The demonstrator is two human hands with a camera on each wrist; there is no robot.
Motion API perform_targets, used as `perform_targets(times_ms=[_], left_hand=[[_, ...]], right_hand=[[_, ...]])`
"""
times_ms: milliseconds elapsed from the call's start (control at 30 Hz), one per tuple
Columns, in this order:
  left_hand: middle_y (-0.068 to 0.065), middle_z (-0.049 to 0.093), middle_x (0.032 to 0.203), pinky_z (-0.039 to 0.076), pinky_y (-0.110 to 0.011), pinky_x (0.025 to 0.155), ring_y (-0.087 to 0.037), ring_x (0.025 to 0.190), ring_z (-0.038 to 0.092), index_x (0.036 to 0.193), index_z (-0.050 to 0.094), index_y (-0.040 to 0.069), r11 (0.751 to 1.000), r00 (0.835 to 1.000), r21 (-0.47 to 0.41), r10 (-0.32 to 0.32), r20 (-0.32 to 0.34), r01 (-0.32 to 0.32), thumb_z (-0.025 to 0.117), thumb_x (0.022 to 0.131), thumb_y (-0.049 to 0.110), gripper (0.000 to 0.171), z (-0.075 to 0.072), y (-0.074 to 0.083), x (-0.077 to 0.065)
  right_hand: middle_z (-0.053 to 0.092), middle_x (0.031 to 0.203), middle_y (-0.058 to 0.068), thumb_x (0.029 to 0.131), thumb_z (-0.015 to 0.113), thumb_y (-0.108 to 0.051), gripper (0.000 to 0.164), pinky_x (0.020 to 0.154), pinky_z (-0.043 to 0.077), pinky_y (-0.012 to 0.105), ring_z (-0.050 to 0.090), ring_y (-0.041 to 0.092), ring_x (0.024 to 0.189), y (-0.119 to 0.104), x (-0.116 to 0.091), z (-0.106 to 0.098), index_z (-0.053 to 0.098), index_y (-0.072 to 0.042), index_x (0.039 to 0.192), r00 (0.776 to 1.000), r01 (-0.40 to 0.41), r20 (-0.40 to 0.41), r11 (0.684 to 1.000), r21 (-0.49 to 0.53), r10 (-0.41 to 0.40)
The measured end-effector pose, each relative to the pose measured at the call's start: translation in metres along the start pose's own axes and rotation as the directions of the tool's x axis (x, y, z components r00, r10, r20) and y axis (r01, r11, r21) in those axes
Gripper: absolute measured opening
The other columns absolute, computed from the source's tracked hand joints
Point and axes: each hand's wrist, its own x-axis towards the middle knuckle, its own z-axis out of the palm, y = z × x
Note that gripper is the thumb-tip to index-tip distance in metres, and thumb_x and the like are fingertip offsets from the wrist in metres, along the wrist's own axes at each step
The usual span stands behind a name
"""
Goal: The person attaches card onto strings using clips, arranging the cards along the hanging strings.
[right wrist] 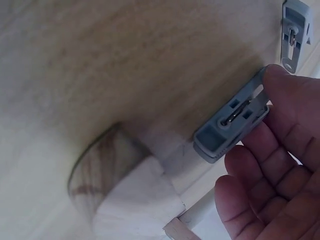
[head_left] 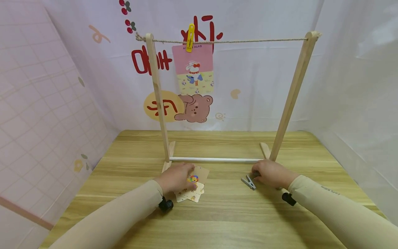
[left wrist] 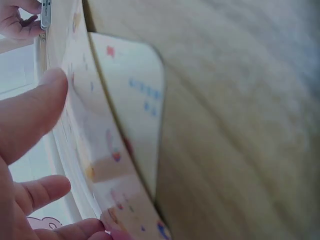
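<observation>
My left hand [head_left: 178, 177] is over a small fanned stack of printed cards [head_left: 196, 195] on the table, left of centre. Its thumb touches the patterned top card [left wrist: 102, 150] in the left wrist view, fingers spread apart. Beneath, a white card [left wrist: 137, 95] sticks out. On the right, my right hand [head_left: 272, 173] pinches one end of a grey clothespin [right wrist: 232, 125] between thumb and forefinger, low over the table. Another grey clothespin [head_left: 248, 183] lies just left of that hand.
A wooden frame [head_left: 292, 97] stands behind the hands, a white rod [head_left: 217, 159] joining its feet. Across its top runs a rope [head_left: 255, 40], where a yellow clothespin [head_left: 190, 38] holds a pink and yellow card [head_left: 183, 62]. Behind hangs a printed white cloth [head_left: 248, 86].
</observation>
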Motion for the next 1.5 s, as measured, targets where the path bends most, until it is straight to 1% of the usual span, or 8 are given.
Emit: perform_targets(times_ms=[100, 233, 400, 467, 767, 1033, 1333, 1500], left_hand=[[-0.008, 0.054, 0.156, 0.045, -0.049, 0.116, -0.032, 0.143, 0.052, 0.155, 0.049, 0.015, 1.000, 1.000, 0.006, 0.002, -0.002, -0.002, 0.086, 0.087, 0.048, 0.084, 0.001, -0.001, 0.001], [-0.010, 0.055, 0.153, 0.045, -0.050, 0.116, -0.034, 0.143, 0.051, 0.154, 0.049, 0.013, 1.000, 1.000, 0.009, 0.015, -0.008, -0.015, 0.087, 0.086, 0.046, 0.085, 0.001, -0.001, 0.001], [-0.012, 0.055, 0.152, 0.046, -0.051, 0.115, -0.035, 0.142, 0.050, 0.153, 0.051, 0.013, 1.000, 1.000, -0.015, 0.003, -0.014, -0.003, 0.089, 0.084, 0.043, 0.085, -0.001, -0.001, 0.002], [-0.012, 0.053, 0.154, 0.045, -0.051, 0.115, -0.035, 0.144, 0.048, 0.154, 0.050, 0.013, 1.000, 1.000, -0.024, -0.009, -0.012, 0.008, 0.089, 0.084, 0.043, 0.085, -0.002, -0.001, 0.002], [-0.014, 0.047, 0.160, 0.044, -0.053, 0.116, -0.036, 0.149, 0.043, 0.154, 0.050, 0.012, 0.996, 0.999, -0.068, -0.050, -0.004, 0.049, 0.091, 0.083, 0.042, 0.087, -0.004, 0.001, 0.003], [-0.012, 0.054, 0.153, 0.044, -0.052, 0.117, -0.034, 0.144, 0.049, 0.153, 0.051, 0.012, 0.995, 0.996, -0.064, -0.075, -0.043, 0.072, 0.089, 0.082, 0.051, 0.089, 0.001, 0.000, 0.008], [-0.013, 0.047, 0.160, 0.047, -0.052, 0.111, -0.037, 0.147, 0.044, 0.154, 0.050, 0.013, 0.993, 0.997, -0.091, -0.074, -0.019, 0.072, 0.093, 0.079, 0.038, 0.090, 0.001, -0.001, 0.009], [-0.012, 0.052, 0.156, 0.046, -0.052, 0.112, -0.035, 0.144, 0.047, 0.153, 0.050, 0.012, 0.989, 0.997, -0.128, -0.076, -0.006, 0.075, 0.093, 0.080, 0.037, 0.089, -0.001, -0.001, 0.012]], right_hand=[[0.071, 0.089, -0.005, 0.088, 0.084, -0.014, 0.011, 0.072, 0.056, 0.030, 0.064, 0.007, 0.081, 0.000, 0.001, -0.001, 0.074, -0.013, 0.093, 1.000, -0.017, 0.020, 1.000, 0.008, 0.017], [0.072, 0.091, -0.004, 0.088, 0.084, -0.012, 0.011, 0.074, 0.056, 0.032, 0.065, 0.008, 0.083, 0.000, 0.000, -0.003, 0.076, -0.012, 0.095, 1.000, -0.008, 0.019, 1.000, 0.011, 0.007], [0.064, 0.084, -0.004, 0.089, 0.081, -0.007, 0.013, 0.067, 0.048, 0.027, 0.053, 0.006, 0.075, 0.001, 0.001, -0.006, 0.070, -0.015, 0.086, 0.999, 0.008, -0.040, 0.998, 0.055, -0.006], [0.062, 0.083, -0.004, 0.090, 0.080, -0.007, 0.014, 0.065, 0.046, 0.025, 0.050, 0.005, 0.073, 0.000, 0.001, -0.008, 0.069, -0.015, 0.086, 0.998, 0.010, -0.067, 0.997, 0.075, -0.005], [0.068, 0.092, 0.001, 0.090, 0.082, -0.007, 0.014, 0.068, 0.052, 0.025, 0.060, 0.011, 0.078, 0.000, 0.004, -0.008, 0.076, -0.006, 0.103, 0.990, 0.025, -0.142, 0.991, 0.133, -0.006], [0.070, 0.098, 0.001, 0.090, 0.082, -0.009, 0.019, 0.072, 0.057, 0.028, 0.066, 0.012, 0.084, -0.003, 0.005, -0.008, 0.077, -0.005, 0.108, 0.986, 0.033, -0.167, 0.989, 0.146, -0.008], [0.069, 0.096, 0.000, 0.091, 0.082, -0.009, 0.016, 0.070, 0.056, 0.027, 0.064, 0.010, 0.082, -0.007, 0.005, -0.007, 0.077, -0.005, 0.106, 0.984, 0.054, -0.177, 0.987, 0.153, -0.027], [0.070, 0.097, 0.000, 0.091, 0.082, -0.011, 0.018, 0.072, 0.057, 0.027, 0.065, 0.010, 0.084, -0.006, 0.005, -0.005, 0.077, -0.006, 0.107, 0.986, 0.044, -0.167, 0.986, 0.159, -0.017]])
